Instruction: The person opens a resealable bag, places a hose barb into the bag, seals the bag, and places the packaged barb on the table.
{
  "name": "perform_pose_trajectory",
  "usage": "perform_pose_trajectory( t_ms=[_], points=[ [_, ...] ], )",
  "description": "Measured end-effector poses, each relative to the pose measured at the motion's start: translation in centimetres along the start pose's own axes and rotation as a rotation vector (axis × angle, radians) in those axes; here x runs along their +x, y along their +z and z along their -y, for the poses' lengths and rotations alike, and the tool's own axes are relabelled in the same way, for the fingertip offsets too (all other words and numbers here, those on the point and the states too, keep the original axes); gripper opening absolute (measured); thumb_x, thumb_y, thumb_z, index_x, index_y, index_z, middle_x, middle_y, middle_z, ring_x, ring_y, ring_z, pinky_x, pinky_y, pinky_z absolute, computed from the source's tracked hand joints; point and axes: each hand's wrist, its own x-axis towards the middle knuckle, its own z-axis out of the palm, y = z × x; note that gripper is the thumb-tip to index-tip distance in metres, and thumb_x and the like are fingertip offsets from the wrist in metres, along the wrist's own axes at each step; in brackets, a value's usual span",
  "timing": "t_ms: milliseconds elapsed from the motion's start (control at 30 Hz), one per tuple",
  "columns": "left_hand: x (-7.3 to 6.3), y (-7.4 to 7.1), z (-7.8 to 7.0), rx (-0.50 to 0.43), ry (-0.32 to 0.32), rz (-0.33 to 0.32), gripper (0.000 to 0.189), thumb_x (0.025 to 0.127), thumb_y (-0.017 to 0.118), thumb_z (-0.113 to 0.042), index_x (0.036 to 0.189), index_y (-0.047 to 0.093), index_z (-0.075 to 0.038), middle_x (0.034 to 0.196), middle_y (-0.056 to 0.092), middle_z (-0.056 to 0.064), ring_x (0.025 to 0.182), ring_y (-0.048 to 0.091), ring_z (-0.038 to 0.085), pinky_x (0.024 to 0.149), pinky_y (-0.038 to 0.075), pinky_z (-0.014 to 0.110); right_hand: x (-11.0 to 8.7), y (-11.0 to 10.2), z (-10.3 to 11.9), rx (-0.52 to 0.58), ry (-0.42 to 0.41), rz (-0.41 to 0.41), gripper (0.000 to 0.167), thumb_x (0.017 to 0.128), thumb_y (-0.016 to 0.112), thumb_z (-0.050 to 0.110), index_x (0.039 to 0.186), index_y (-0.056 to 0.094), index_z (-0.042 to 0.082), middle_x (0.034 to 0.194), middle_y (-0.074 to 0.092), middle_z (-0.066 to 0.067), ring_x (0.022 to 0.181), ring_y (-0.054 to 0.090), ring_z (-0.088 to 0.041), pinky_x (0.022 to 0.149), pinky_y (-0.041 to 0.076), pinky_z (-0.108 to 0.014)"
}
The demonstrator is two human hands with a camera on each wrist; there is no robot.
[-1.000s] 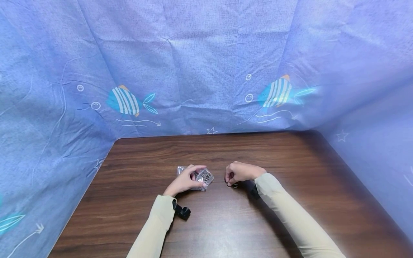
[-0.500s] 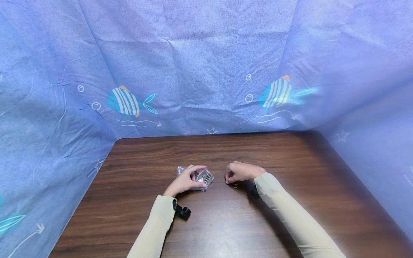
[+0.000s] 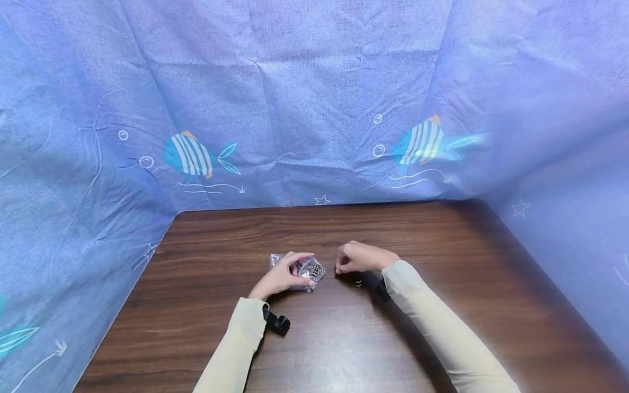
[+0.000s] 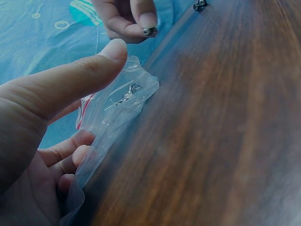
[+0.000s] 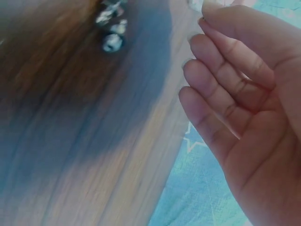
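Observation:
My left hand (image 3: 281, 275) holds a clear zip bag (image 4: 106, 115), its thumb and fingers spread round the mouth. Small shiny metal screws (image 3: 315, 270) show inside the bag. To the right of it, my right hand (image 3: 361, 256) pinches a small screw (image 4: 149, 31) between thumb and index finger, a little above the table. The right wrist view shows the other fingers of that hand loosely bent. Several loose screws (image 5: 113, 42) lie in a small cluster on the table, below the right hand in the head view.
The brown wood-grain table (image 3: 314, 338) spreads all round the hands. A blue fish-print cloth (image 3: 314, 109) hangs behind it and at both sides. A black wrist camera (image 3: 279, 323) sits on the left wrist, close over the tabletop.
My right hand has picked a screw up from near the cluster and moved slightly left and away from me, towards the bag. The left hand and bag have stayed put.

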Motion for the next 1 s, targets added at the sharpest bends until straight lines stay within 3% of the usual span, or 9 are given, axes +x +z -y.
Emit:
perform_pose_trajectory(
  t_ms=[767,1000],
  points=[
    [0.1,0.1,0.3,-0.001,0.005,-0.001,0.067,0.074,0.084,-0.026,0.135,0.056,-0.017,0.106,0.052,0.006,0.072,0.047,0.009,0.063,0.043,0.020,2.5,0.4,1.9,-0.063,-0.082,-0.101,0.007,0.088,0.067,0.014,0.086,0.071,0.009,0.083,0.066,0.003,0.075,0.059,-0.006,0.075,0.050,-0.021],
    [0.2,0.2,0.3,-0.002,0.009,-0.002,0.067,0.074,0.084,-0.025,0.135,0.056,-0.018,0.106,0.052,0.006,0.071,0.048,0.008,0.063,0.043,0.020,3.1,0.7,2.0,-0.071,-0.105,-0.104,0.006,0.087,0.067,0.014,0.083,0.070,0.011,0.082,0.065,0.003,0.074,0.056,-0.005,0.073,0.049,-0.019]
  ],
)
